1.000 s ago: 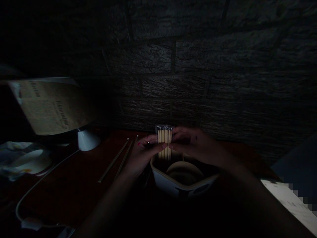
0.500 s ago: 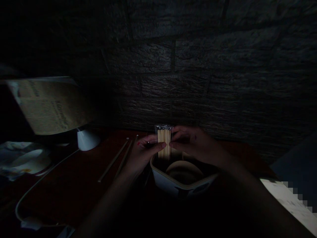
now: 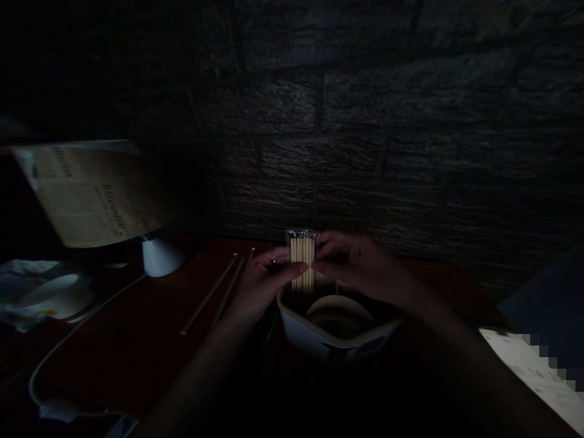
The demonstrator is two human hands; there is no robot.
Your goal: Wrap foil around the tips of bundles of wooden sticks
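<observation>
Between my two hands stands an upright bundle of pale wooden sticks (image 3: 302, 248) in a clear plastic wrapper, perhaps chopsticks; the dim light hides their exact kind. My left hand (image 3: 269, 277) is closed on its left side, thumb across the front. From the right, my right hand (image 3: 351, 261) grips it too, thumb pressed near the other. Below them sits a light-coloured bin (image 3: 310, 337) with a pale rim. Inside it lies a round-edged pale object (image 3: 340, 302); the lower ends of the sticks reach down into the bin's shadow.
Two thin rods (image 3: 210, 293) lie on the dark reddish table (image 3: 123, 340) left of my hand. A lamp with a newspaper-print shade (image 3: 91, 194), a white cord (image 3: 59, 350) and a white cup (image 3: 59, 295) are further left. A brick wall (image 3: 283, 158) rises behind.
Almost nothing differs. Both hands keep hold of the wrapped sticks in the same place above the bin, with only a very slight shift of the view.
</observation>
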